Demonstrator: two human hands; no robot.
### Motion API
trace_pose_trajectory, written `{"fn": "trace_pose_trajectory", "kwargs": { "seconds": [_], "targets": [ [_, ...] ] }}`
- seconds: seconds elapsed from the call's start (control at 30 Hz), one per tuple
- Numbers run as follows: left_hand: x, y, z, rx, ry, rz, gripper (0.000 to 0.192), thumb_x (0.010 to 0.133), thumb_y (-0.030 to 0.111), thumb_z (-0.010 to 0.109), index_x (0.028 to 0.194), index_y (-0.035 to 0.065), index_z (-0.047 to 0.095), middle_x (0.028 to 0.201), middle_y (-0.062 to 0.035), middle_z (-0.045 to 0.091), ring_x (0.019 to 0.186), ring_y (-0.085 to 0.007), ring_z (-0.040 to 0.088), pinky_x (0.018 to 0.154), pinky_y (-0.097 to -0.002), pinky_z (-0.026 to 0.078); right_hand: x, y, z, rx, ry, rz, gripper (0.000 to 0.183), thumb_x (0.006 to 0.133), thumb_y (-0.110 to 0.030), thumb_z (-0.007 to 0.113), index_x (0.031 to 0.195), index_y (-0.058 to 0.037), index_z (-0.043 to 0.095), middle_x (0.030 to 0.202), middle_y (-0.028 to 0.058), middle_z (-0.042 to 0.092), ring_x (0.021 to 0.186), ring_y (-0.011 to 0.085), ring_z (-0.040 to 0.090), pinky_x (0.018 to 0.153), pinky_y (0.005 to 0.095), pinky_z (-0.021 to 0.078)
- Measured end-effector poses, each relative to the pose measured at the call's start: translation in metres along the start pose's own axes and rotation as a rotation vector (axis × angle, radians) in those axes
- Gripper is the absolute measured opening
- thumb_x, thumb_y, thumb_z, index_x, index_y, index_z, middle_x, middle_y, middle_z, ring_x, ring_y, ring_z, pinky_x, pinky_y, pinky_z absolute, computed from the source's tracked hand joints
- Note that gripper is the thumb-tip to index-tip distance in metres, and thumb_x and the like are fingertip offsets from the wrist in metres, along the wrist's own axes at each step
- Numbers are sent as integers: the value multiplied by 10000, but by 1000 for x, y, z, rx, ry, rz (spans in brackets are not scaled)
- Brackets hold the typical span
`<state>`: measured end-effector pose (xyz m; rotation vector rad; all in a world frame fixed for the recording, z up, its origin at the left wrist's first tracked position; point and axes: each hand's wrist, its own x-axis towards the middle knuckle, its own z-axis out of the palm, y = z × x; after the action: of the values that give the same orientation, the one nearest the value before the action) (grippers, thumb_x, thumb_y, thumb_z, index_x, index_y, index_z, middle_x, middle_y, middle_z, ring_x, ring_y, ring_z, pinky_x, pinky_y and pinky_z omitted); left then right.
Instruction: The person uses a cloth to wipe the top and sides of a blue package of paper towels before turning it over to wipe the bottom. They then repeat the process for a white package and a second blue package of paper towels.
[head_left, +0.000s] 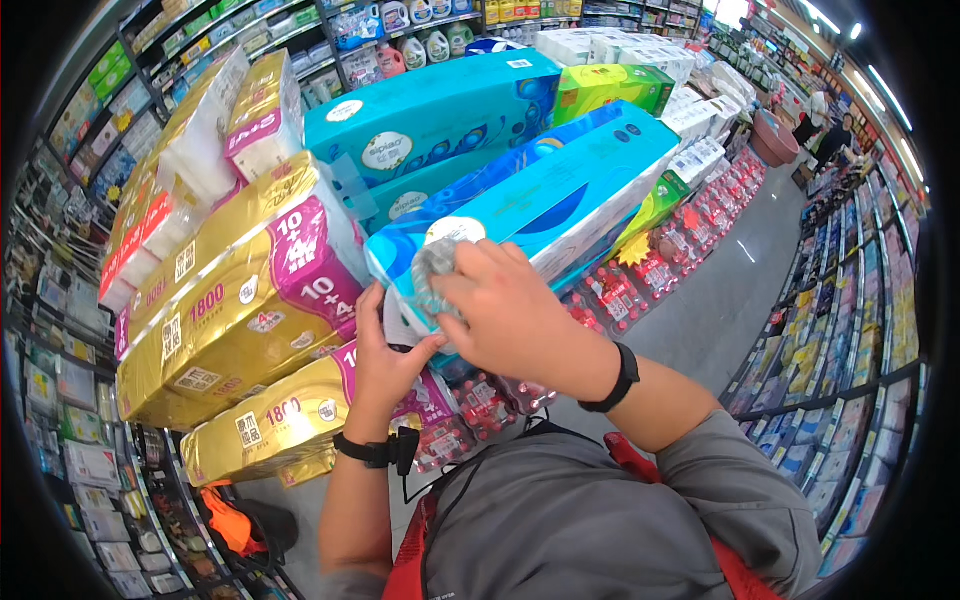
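Note:
My right hand (499, 311) is closed on a crumpled grey cloth (435, 274), which lies against the near end of a long blue tissue pack (555, 202). Just left of it, my left hand (386, 360) touches the near corner of the same pack, its thumb and fingers spread. To the left stand gold and purple tissue packs (217, 307), stacked close to my left hand. Behind the long pack is another large blue pack (442, 112) with a white oval logo.
Red-wrapped bottle packs (615, 296) line the foot of the display beside the grey floor (739, 270). Stocked shelves (840, 390) run along the right, and others stand left and behind. A black bucket (274, 525) with an orange cloth (229, 521) is at lower left. People are far off at upper right.

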<state>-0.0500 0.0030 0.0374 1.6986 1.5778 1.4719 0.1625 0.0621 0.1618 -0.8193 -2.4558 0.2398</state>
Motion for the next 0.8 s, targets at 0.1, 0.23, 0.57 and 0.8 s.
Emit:
{"fn": "trace_pose_trajectory", "kwargs": {
  "seconds": [0.1, 0.23, 0.57, 0.8],
  "targets": [
    [0, 7, -3, 138, -6, 29, 1083, 766, 271, 1004, 1611, -12, 388, 1601, -236, 458, 1473, -374, 504, 1182, -471, 464, 10, 39, 1, -313, 180, -25, 231, 874, -212, 762, 1079, -112, 792, 1220, 135, 739, 1218, 353, 679, 1001, 516, 534],
    [3, 16, -3, 55, -20, 26, 1090, 774, 300, 1008, 1622, 2, 391, 1621, -227, 450, 1475, -387, 507, 1078, -454, 554, 43, 82, -25, -221, 181, 354, 234, 894, -223, 751, 1080, -86, 790, 1159, 156, 761, 1145, 379, 709, 962, 531, 573],
    [0, 10, -8, -34, -1, -30, 1104, 786, 353, 990, 1647, 30, 380, 1685, -242, 424, 1544, -427, 450, 1211, -483, 466, 68, 109, -20, -162, 62, 313, 234, 943, -229, 735, 1129, -122, 829, 1218, 139, 777, 1150, 379, 704, 978, 496, 583],
    [1, 12, -8, 43, -39, -52, 1134, 780, 473, 969, 1656, 65, 375, 1698, -206, 420, 1544, -411, 458, 1219, -488, 466, 25, 6, 27, -108, 135, -4, 306, 849, -174, 806, 1150, -116, 814, 1065, 175, 686, 1000, 416, 672, 858, 509, 553]
  ]
}}
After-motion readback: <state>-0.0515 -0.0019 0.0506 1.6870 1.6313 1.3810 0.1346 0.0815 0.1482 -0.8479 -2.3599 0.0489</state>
